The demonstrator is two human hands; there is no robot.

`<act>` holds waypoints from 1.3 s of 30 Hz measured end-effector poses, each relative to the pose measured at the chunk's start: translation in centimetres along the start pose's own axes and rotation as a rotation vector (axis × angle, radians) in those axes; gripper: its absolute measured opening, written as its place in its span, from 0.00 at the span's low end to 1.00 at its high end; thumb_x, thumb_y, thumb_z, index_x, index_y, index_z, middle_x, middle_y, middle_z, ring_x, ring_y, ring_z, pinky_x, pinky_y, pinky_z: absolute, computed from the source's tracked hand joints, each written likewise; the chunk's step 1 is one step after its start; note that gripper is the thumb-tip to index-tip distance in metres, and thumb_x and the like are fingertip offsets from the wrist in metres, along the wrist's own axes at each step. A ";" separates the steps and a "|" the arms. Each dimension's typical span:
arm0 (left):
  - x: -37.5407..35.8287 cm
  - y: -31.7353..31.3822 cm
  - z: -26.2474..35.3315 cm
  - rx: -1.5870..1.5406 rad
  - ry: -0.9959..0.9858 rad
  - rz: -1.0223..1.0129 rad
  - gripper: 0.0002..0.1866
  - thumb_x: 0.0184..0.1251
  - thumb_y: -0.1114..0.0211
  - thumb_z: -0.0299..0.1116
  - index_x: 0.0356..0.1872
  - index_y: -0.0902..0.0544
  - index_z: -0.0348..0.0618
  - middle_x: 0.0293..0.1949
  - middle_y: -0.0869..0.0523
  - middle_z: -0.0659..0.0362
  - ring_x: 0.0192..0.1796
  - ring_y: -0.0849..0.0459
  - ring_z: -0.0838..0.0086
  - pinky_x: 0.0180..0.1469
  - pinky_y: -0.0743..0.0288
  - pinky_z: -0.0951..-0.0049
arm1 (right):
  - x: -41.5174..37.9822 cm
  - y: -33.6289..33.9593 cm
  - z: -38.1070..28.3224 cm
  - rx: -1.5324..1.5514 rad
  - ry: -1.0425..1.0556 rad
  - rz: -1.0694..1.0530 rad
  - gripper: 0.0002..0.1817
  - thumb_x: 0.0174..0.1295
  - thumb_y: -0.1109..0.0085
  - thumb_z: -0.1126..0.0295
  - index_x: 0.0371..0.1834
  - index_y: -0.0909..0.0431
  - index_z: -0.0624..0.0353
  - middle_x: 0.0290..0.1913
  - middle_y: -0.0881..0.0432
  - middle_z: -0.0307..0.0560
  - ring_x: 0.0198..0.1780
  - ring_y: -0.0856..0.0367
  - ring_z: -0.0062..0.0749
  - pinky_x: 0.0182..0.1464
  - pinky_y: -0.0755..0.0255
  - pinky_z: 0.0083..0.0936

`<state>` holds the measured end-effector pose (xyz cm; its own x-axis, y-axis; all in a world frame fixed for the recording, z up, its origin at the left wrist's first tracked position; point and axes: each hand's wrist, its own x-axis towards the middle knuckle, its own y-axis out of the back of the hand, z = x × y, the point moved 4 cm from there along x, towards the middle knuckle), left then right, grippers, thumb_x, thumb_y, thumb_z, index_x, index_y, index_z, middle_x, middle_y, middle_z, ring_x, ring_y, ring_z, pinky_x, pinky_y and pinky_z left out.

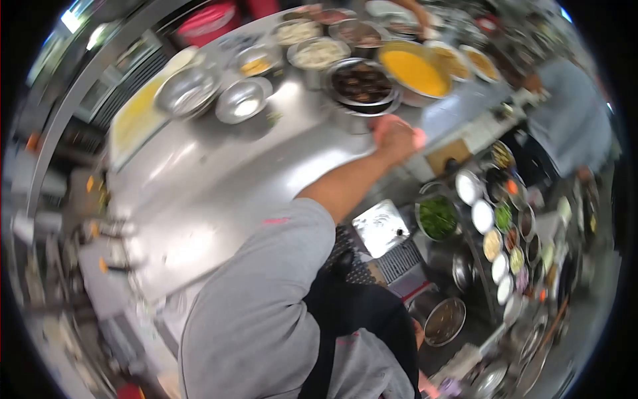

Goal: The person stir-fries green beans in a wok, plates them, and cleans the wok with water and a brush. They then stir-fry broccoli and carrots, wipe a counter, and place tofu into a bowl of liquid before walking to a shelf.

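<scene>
My left arm stretches out over the steel counter [246, 179], and my left hand [397, 141] is closed on a pink cloth [384, 125]. The cloth bunches out on both sides of the fingers. Just beyond it stands a steel bowl of dark brown pieces [362, 83], set over another pot. A large bowl of yellow liquid [415, 70] sits close by on the right. Low in the view, a bit of skin and something pink [426, 386] show past my apron around my right hand [419, 332], whose fingers are hidden.
Steel bowls [242, 101] and a yellow-stained board [136, 123] lie at the far left of the counter. On the right are a pot of leafy greens [438, 218], rows of small ingredient bowls [493, 245] and a pot of brown liquid [445, 322]. A person in grey [571, 113] stands beyond.
</scene>
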<state>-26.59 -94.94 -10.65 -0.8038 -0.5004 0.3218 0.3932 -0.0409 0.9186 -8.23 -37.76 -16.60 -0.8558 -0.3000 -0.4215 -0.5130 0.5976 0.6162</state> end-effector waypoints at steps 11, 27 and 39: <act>-27.0 15.2 -16.4 -0.070 0.434 0.290 0.31 0.50 0.32 0.37 0.61 0.25 0.53 0.57 0.26 0.51 0.50 0.20 0.55 0.53 0.26 0.59 | 19.0 1.0 -7.7 -0.289 0.429 -0.264 0.17 0.62 0.48 0.76 0.54 0.22 0.68 0.27 0.21 0.41 0.26 0.25 0.22 0.29 0.28 0.23; -45.6 35.6 -28.4 -0.126 0.643 0.771 0.21 0.75 0.51 0.46 0.46 0.18 0.38 0.40 0.15 0.53 0.39 0.20 0.66 0.41 0.30 0.63 | 15.4 -8.2 -16.1 -0.200 0.410 -0.403 0.18 0.61 0.47 0.77 0.53 0.21 0.70 0.24 0.19 0.48 0.21 0.20 0.26 0.23 0.27 0.26; -31.5 15.4 -31.6 -0.463 0.453 0.383 0.24 0.62 0.36 0.36 0.61 0.25 0.53 0.62 0.27 0.51 0.63 0.27 0.52 0.63 0.33 0.51 | 10.0 -8.6 -12.5 -0.184 0.258 -0.357 0.20 0.60 0.50 0.77 0.55 0.22 0.70 0.26 0.17 0.48 0.23 0.17 0.28 0.23 0.24 0.25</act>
<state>18.88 -107.14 -13.92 -0.3495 -0.8558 0.3815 0.8364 -0.1015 0.5387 -13.25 -55.21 -17.77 -0.6009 -0.6512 -0.4635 -0.7612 0.2894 0.5803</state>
